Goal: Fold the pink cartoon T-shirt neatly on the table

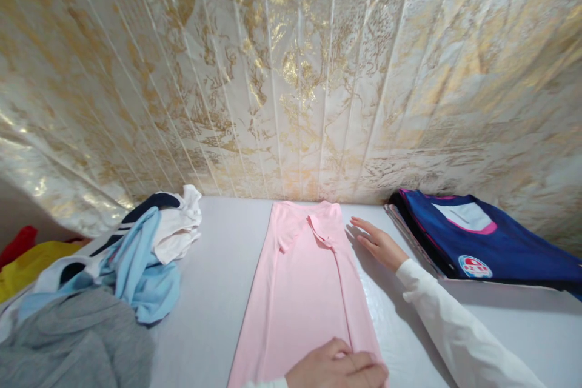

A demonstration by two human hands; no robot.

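Observation:
A pink T-shirt (304, 291) lies lengthwise in front of me, its sides turned inward and its short sleeves folded over the front near the neckline. At its near right edge rests my left hand (336, 367), fingers bent and closed on the cloth; the fingertips are partly hidden. My right hand (379, 245) is just right of the shirt's upper part, over the white surface. Its fingers are stretched out and apart, and it holds nothing.
On the left is a loose heap with a grey garment (82, 339), a light blue garment (140, 273) and a yellow one (36, 264). A stack of folded clothes, topped by a navy shirt (445, 242), sits at right. Behind hangs a gold-patterned curtain (291, 73).

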